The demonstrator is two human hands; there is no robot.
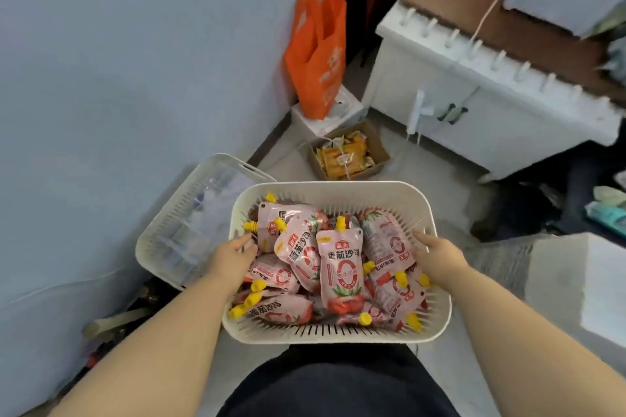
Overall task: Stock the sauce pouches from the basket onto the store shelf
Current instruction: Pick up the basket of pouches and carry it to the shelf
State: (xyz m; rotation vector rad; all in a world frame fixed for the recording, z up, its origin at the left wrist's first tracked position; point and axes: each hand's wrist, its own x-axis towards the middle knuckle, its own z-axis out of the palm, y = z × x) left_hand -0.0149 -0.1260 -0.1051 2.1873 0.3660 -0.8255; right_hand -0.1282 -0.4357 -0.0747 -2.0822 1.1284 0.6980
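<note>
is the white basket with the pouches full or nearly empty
Full: the basket is heaped with pink sauce pouches almost to its rim.

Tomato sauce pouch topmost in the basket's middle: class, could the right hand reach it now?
Probably yes: the tomato sauce pouch lies uncovered on top, near the right hand, though that hand holds the basket rim and must let go.

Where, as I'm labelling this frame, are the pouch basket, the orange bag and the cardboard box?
pouch basket (338, 187), head view, on its far rim.
orange bag (318, 54), head view, on its front panel.
cardboard box (376, 145), head view, on its right-hand wall.
</note>
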